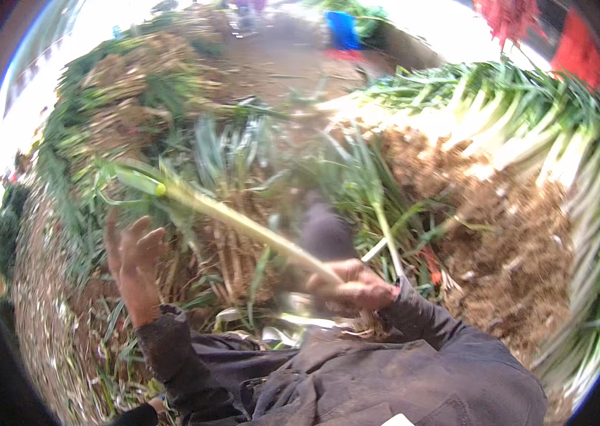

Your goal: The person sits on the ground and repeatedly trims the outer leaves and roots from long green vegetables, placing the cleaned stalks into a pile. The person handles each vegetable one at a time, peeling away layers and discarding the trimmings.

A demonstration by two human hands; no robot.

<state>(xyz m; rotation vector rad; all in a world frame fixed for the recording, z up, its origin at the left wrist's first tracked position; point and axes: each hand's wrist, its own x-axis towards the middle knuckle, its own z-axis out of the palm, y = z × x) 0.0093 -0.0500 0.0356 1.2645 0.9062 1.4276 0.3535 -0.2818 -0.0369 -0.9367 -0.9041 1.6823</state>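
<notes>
My right hand (355, 285) is closed around the lower stem of a leek-like stalk (246, 226). The pale stem runs up and to the left, its green top beyond my left hand. My left hand (137, 255) is raised below that green end, fingers apart, with nothing in it. Pale roots (366, 326) hang just under my right hand, in front of my dark jacket; I cannot tell which stalk they belong to. Green-leaved stalks (233, 149) lie before me, and a loose stalk (385, 234) leans beside my right wrist.
A long curved row of cleaned stalks (560, 138) lines the right, roots facing inward over brown root matter (507, 255). At the left is a heap of untrimmed plants (129, 90). Leaf scraps (60, 330) cover the ground. A blue object (342, 31) stands far ahead.
</notes>
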